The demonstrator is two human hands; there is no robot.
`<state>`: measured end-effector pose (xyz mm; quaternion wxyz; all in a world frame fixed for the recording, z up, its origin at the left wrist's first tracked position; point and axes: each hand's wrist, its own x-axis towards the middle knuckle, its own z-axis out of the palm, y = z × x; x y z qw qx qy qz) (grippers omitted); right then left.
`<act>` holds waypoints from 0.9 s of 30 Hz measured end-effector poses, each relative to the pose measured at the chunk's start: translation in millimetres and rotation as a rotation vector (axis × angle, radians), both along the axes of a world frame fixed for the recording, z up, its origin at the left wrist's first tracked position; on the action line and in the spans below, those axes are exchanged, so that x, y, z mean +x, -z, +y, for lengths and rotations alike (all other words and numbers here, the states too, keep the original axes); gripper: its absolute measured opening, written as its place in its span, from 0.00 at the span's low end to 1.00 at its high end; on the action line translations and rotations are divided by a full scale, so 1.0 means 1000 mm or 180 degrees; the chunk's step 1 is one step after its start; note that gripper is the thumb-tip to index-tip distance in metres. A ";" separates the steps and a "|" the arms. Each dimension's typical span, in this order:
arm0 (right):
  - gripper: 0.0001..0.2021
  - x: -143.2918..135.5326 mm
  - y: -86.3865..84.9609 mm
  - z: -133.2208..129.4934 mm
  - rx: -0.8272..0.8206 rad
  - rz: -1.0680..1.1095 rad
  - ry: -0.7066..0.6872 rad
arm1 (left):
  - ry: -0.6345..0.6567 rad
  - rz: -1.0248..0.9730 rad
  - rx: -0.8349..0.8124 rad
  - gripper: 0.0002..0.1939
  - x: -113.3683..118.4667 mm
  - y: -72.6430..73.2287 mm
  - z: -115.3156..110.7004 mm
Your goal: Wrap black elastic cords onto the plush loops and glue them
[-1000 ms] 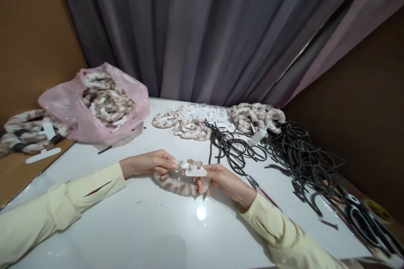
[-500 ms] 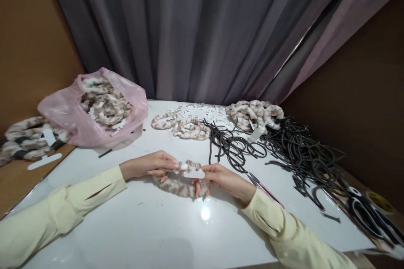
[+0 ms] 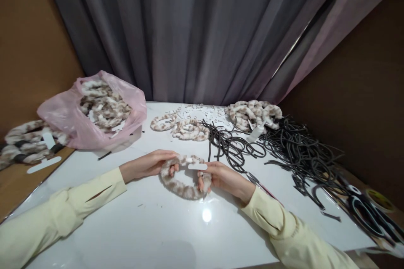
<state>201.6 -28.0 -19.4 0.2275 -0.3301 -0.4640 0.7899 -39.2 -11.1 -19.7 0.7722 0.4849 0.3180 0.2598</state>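
A fluffy white and brown ring (image 3: 181, 188) is held between my two hands above the white table. My left hand (image 3: 158, 162) grips its upper left side, thumb on top and fingertips showing through the opening. On the right side, my right hand (image 3: 217, 175) has its fingers wrapped round the fur, with the thumb and index finger by a white plastic hanger (image 3: 198, 167). The hanger lies across the ring's upper right part.
A pink bag (image 3: 135, 111) of fluffy rings stands at the back left. More rings (image 3: 191, 129) lie behind my hands. Black cords (image 3: 296, 151) spread over the right side, with pliers (image 3: 260, 185) nearby and scissors (image 3: 366, 214) at the right edge. Another fluffy pile (image 3: 252, 113) sits back right.
The ring has tilted up and now shows its round opening. The hanger has risen slightly, and my left fingers have shifted outward along the ring.
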 end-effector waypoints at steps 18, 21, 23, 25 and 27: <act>0.12 0.000 -0.009 0.000 -0.0022 -0.0175 0.0320 | 0.0052 -0.0307 -0.0314 0.09 -0.002 0.009 0.005; 0.12 0.001 -0.009 0.000 -0.0037 -0.0190 0.0339 | 0.0057 -0.0300 -0.0297 0.10 -0.002 0.008 0.004; 0.12 0.002 -0.009 0.000 -0.0039 -0.0167 0.0344 | 0.0098 -0.0289 -0.0307 0.10 -0.002 0.007 0.004; 0.12 0.002 -0.008 0.001 -0.0002 -0.0133 0.0322 | 0.0125 -0.0288 -0.0326 0.11 -0.001 0.006 0.004; 0.11 0.003 -0.006 0.001 0.0076 -0.0108 0.0291 | 0.0099 -0.0328 -0.0355 0.11 0.000 0.004 0.004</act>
